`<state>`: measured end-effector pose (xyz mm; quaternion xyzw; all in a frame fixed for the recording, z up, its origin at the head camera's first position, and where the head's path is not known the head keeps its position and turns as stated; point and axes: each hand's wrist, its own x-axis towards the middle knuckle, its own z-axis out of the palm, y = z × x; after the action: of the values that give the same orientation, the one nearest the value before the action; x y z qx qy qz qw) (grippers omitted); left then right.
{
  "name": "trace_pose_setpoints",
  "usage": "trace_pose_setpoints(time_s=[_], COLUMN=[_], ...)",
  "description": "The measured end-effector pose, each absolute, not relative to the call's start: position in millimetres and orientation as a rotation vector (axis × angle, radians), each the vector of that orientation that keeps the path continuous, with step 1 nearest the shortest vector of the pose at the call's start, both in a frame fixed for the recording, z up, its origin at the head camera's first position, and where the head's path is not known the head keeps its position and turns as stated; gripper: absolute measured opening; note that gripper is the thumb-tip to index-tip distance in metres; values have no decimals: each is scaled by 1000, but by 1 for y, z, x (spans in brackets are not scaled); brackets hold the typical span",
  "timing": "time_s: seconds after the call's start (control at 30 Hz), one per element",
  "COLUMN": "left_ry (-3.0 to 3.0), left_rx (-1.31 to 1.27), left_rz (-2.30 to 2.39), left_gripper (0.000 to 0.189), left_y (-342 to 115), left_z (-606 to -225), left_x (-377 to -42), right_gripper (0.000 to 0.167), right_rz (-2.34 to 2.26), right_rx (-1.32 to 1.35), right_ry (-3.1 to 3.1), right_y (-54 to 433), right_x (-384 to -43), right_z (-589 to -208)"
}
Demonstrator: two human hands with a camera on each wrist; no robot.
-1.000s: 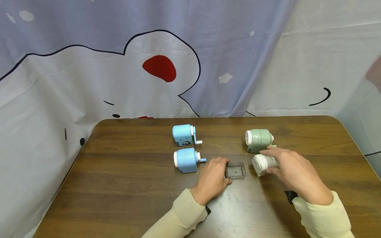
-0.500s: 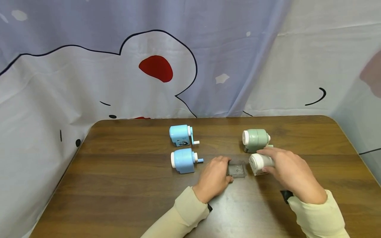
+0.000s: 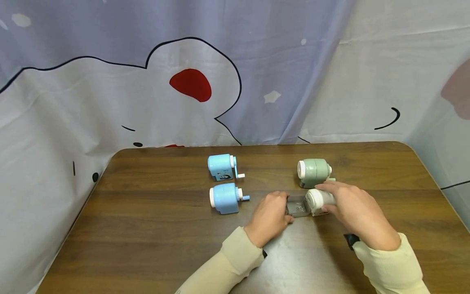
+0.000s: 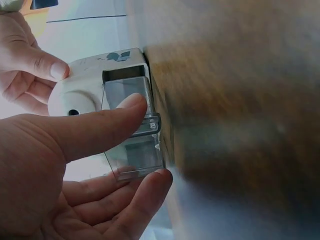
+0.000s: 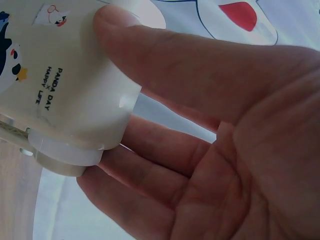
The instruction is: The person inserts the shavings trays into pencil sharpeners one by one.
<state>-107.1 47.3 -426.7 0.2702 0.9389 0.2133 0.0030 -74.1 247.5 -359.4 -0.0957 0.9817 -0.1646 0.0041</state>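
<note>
A white crank pencil sharpener [image 3: 318, 199] stands on the table, gripped from above by my right hand [image 3: 361, 216]. In the right wrist view, panda prints and lettering cover the side of the sharpener [image 5: 75, 95]. My left hand [image 3: 268, 220] pinches a clear grey shavings drawer [image 3: 297, 206] between thumb and fingers, just left of the sharpener. The left wrist view has the drawer [image 4: 140, 155] at the dark rectangular slot in the sharpener's end [image 4: 87, 80], below its round pencil hole. How far it sits inside, I cannot tell; my thumb covers part of it.
Behind the white sharpener stands a green sharpener [image 3: 314, 172]. Two blue sharpeners are to the left: a light blue one [image 3: 221, 166] at the back and a darker blue one [image 3: 225, 198] in front. A printed curtain [image 3: 271, 73] hangs behind the wooden table [image 3: 154, 237].
My left hand has moved the shavings drawer rightward, closing the gap to the white sharpener. My right hand still grips the sharpener. The head view has shifted slightly.
</note>
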Motion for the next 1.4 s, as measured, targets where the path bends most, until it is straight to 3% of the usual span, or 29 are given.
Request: trace_pose_setpoints(time_s=[0.3, 1.4], left_ry=[2969, 2987], left_rx=[890, 889], left_rz=[676, 660], left_gripper=[42, 42], left_y=[53, 71], left_z=[-428, -428], left_x=[-108, -110], right_gripper=[51, 49], right_rz=[-514, -507], right_rx=[-302, -351], right_ry=[3075, 3093], right_y=[248, 250], right_x=[-75, -75], right_z=[-360, -361])
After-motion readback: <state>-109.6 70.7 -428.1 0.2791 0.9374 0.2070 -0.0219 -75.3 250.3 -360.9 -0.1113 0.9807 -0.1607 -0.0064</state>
